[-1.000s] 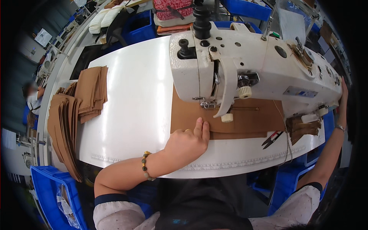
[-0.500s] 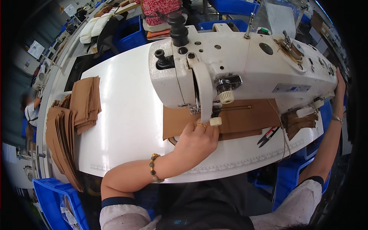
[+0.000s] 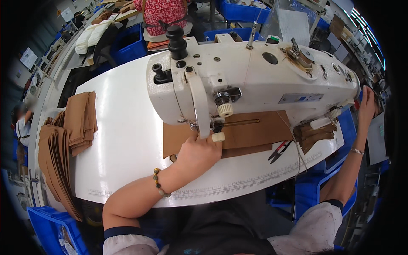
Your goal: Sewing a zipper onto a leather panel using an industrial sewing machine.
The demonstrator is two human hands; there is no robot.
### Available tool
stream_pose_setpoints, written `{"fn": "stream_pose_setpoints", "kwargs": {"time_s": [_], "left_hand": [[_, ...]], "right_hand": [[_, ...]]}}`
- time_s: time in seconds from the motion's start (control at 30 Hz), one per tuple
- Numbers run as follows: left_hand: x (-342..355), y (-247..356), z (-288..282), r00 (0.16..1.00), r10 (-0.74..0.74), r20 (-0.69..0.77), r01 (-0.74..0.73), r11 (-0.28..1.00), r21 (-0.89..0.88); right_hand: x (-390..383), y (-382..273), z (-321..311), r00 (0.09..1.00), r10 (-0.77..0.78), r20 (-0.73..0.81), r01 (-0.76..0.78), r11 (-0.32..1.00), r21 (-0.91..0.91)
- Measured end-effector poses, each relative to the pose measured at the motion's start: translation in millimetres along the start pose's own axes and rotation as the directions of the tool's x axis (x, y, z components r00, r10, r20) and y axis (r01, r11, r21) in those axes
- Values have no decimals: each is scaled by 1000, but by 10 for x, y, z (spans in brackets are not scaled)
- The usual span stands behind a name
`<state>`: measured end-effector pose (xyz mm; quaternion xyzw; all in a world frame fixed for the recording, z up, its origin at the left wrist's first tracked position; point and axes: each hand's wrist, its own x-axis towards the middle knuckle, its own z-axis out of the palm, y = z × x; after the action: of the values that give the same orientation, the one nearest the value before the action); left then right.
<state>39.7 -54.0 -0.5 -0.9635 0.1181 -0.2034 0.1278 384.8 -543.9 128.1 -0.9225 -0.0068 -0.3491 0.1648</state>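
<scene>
On the white sewing machine's (image 3: 255, 80) bed lies a brown fabric piece (image 3: 272, 129) with a zipper-like slit with metallic edges (image 3: 242, 122). My left hand (image 3: 199, 151) is bent with its fingers together, at the needle area on the fabric's left part. Its fingertips are hidden behind the presser parts, so what they pinch does not show. My right hand (image 3: 367, 104) is at the machine's far right end, with fingers stretched upward beside the body and nothing visible in them. Red-and-black thread snips (image 3: 280, 151) lie just right of the fabric's front edge.
Stacks of brown fabric pieces (image 3: 80, 121) lie at the table's left. Gathered brown strips (image 3: 315, 135) sit under the machine's right side. A loose thread (image 3: 302, 161) hangs over the front edge. Blue bins (image 3: 55, 229) stand below the table. A person in red print (image 3: 163, 17) sits beyond.
The whole view has shifted, so the machine and table appear further left. My right hand's fingers now show more, stretched out at the machine's end. My left hand stays by the needle.
</scene>
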Motion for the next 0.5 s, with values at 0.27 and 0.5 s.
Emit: {"fn": "stream_pose_setpoints", "kwargs": {"time_s": [0.27,0.5], "left_hand": [[59,35,-45,998,-55,25,57,994,-89],[83,19,-100,998,-65,1,65,995,-79]], "right_hand": [[-2319,-2177,-660,150,-974,-168,807,23,590],[-2935,-2705,-209,4,-967,-256,656,-190,731]]}}
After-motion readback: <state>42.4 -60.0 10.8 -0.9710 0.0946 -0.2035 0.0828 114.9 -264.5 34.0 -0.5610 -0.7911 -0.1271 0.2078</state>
